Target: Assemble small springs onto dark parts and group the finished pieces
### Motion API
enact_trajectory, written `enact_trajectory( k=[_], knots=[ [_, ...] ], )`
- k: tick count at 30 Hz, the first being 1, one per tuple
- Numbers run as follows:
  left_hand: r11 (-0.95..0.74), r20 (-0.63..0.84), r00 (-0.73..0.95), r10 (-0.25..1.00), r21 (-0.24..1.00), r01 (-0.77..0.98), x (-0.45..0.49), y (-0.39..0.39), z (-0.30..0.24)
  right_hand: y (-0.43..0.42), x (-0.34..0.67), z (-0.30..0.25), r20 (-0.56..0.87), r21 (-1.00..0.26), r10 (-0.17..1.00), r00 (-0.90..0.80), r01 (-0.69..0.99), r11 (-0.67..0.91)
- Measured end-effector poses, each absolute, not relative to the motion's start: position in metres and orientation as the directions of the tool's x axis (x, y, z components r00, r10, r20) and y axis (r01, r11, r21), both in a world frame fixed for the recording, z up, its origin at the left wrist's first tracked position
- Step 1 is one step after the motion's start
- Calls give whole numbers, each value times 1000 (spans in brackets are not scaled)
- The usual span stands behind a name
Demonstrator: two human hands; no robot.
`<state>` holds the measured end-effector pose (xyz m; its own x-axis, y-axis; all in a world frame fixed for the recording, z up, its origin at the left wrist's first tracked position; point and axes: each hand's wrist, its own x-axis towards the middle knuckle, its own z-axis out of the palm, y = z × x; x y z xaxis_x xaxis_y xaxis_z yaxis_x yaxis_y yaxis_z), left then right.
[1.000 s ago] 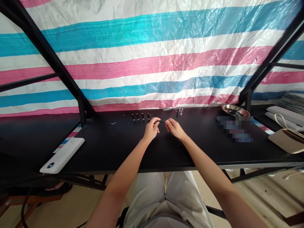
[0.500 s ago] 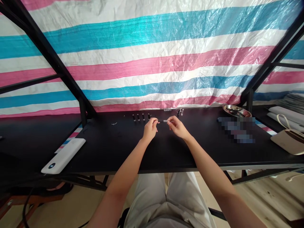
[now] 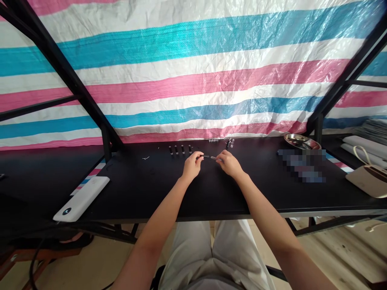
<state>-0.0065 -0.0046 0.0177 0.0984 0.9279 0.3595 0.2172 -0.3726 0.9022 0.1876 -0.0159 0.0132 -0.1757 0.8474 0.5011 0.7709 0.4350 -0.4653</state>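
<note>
My left hand (image 3: 192, 165) is closed in a pinch on a thin black stick-like piece (image 3: 206, 156), whose end points right. Facing it, my right hand (image 3: 230, 164) pinches a small clear tube (image 3: 213, 157). A narrow gap separates the two pieces, both held just above the black table. Behind my left hand stands a row of several small black cylinders with pale ends (image 3: 177, 150). Beyond my right hand lie a row of small silvery pieces (image 3: 213, 141), a short black piece (image 3: 227, 144) and a clear piece (image 3: 232, 143).
A white power bank (image 3: 81, 199) lies at the table's left. Thin pale scraps (image 3: 146, 158) rest left of the cylinders. To the right are a round metal dish (image 3: 302, 141), a blurred patch and a beige pouch (image 3: 365, 181). Striped sheeting (image 3: 193, 88) hangs behind the table.
The clear tube and the black piece, in line and touching half a second ago, are now apart. My right hand has shifted slightly right and down with the tube; my left hand has barely moved.
</note>
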Motion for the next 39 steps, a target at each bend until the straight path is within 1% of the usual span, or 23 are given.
enact_trajectory(
  k=[2,5,8,13,16,17,19,21,23,25,27,30,39],
  knots=[
    [-429,408,136,903,834,348,-7,-3,15,-16,187,13,530,-488,837,-133,760,430],
    [-495,427,250,869,733,467,-5,-2,12,-18,179,13,585,-502,784,-210,665,553],
    [-516,410,314,856,713,474,-3,-3,11,-18,170,11,581,-483,757,-297,623,615],
    [-503,365,367,856,751,427,-2,-8,13,-19,166,3,514,-504,797,-316,641,579],
    [-518,369,390,844,751,410,-2,-10,14,-19,167,2,480,-539,817,-320,627,562],
    [-528,383,385,840,740,416,-2,-10,14,-17,168,2,474,-558,830,-293,630,541],
    [-549,421,359,833,707,445,-3,-10,13,-10,176,2,471,-608,867,-166,651,454],
    [-559,442,342,829,666,494,-4,-9,11,1,191,4,456,-668,889,47,677,307],
    [-555,428,354,832,626,547,-4,-7,9,14,212,5,403,-704,886,231,697,138],
    [-555,403,382,832,590,586,-4,-7,8,25,233,6,352,-687,884,307,726,21],
    [-566,391,410,824,562,603,-4,-7,7,33,249,6,315,-635,894,320,771,-52],
    [-581,375,443,814,533,615,-3,-10,8,41,260,3,256,-576,918,304,810,-108],
    [-576,345,462,817,515,634,-3,-12,10,58,252,6,230,-489,941,248,865,-109]
  ],
)
